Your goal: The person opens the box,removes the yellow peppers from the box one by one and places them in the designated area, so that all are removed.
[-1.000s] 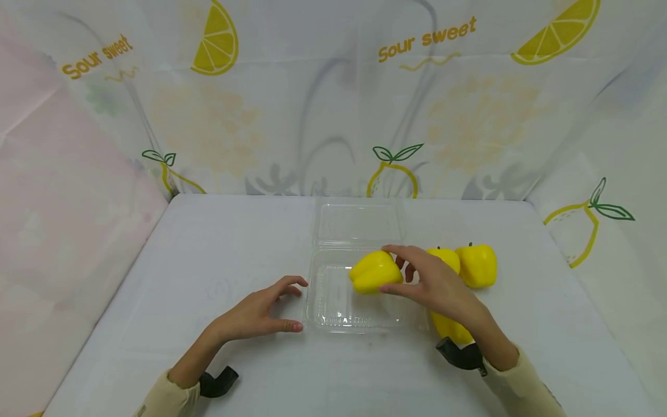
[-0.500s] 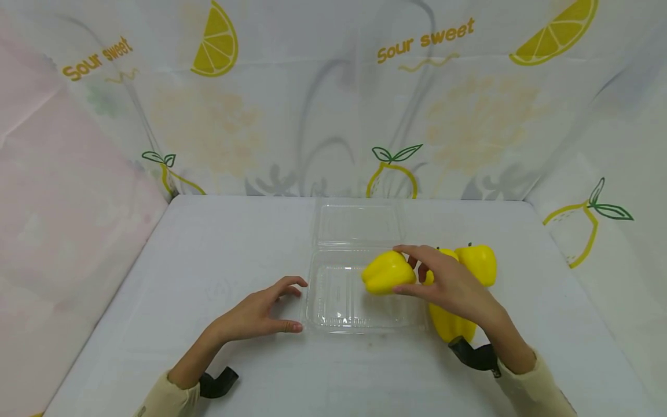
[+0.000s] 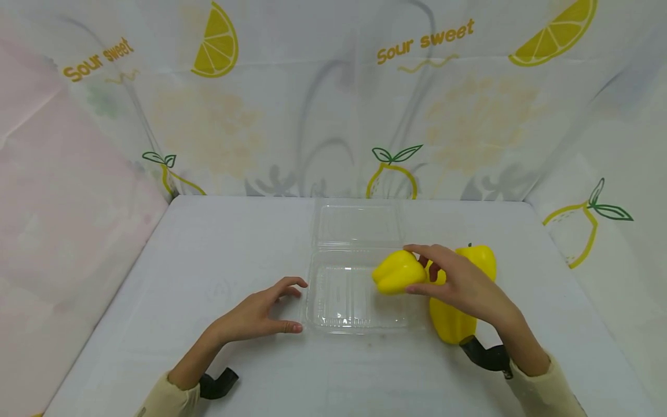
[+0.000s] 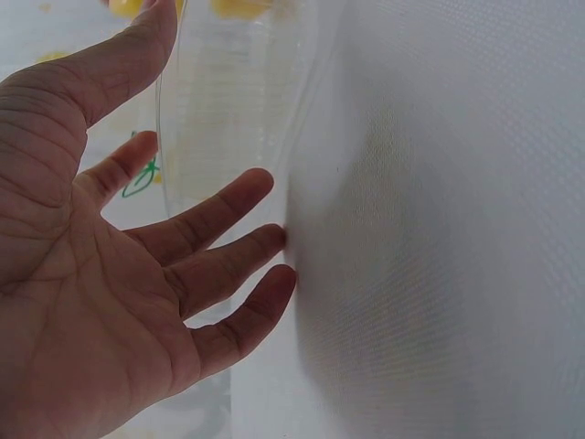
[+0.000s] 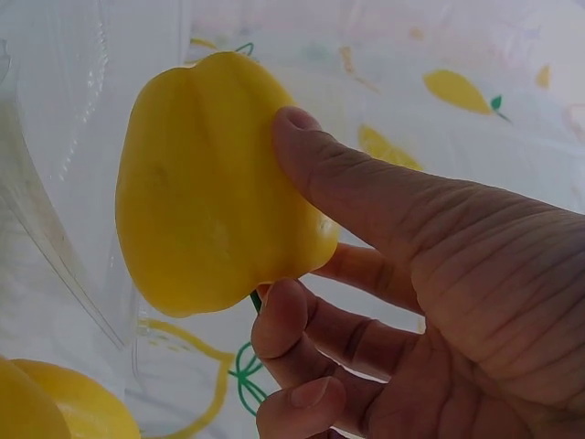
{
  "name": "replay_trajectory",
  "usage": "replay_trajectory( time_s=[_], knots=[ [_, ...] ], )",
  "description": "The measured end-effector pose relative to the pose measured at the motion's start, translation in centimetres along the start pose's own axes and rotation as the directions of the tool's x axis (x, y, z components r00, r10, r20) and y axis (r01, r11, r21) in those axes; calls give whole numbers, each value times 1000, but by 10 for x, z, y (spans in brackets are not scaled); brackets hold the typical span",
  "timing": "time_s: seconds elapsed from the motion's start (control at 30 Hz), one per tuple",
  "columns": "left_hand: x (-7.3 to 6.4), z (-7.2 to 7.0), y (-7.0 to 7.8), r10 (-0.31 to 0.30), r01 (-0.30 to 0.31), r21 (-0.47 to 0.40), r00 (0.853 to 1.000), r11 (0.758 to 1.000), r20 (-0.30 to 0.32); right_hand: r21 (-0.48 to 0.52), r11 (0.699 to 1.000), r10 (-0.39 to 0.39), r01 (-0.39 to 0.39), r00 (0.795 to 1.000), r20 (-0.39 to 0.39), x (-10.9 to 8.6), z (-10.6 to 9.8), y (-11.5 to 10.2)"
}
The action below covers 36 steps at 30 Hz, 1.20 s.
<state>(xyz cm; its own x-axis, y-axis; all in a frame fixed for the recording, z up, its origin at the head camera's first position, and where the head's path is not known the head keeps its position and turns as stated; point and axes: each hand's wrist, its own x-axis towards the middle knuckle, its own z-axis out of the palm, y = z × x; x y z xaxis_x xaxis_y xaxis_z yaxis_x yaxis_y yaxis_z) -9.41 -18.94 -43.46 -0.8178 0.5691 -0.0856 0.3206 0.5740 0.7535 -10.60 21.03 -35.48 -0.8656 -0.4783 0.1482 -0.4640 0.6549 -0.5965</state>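
Observation:
A yellow bell pepper (image 3: 397,273) is pinched between the thumb and fingers of my right hand (image 3: 461,284), above the right part of a clear plastic container (image 3: 333,295). In the right wrist view the bell pepper (image 5: 210,192) shows its green stem near my fingertips. The container's hinged lid (image 3: 359,225) lies folded back, away from me. My left hand (image 3: 257,313) is at the container's left edge with fingers spread; whether it touches the rim I cannot tell. In the left wrist view the left hand (image 4: 137,274) holds nothing.
More yellow bell peppers stand right of the container: one at the back (image 3: 482,260), one in front (image 3: 452,321), another mostly hidden behind my right hand. All are on a white table (image 3: 219,243), with printed cloth (image 3: 292,116) behind and at the sides.
My right hand has moved to the right with the bell pepper, from over the container's middle toward its right side. The left hand and the container have stayed in place.

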Motion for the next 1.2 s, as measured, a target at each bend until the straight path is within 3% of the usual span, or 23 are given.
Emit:
replay_trajectory(
  time_s=[0.57,1.2],
  knots=[
    [1,0,-1,1,-1,6,1000,1000,5,1,1000,-3,3,1000,4,-12,-18,12],
    [1,-1,1,-14,14,0,1000,1000,12,-55,995,-81,81,997,9,-23,-41,23]
  ],
)
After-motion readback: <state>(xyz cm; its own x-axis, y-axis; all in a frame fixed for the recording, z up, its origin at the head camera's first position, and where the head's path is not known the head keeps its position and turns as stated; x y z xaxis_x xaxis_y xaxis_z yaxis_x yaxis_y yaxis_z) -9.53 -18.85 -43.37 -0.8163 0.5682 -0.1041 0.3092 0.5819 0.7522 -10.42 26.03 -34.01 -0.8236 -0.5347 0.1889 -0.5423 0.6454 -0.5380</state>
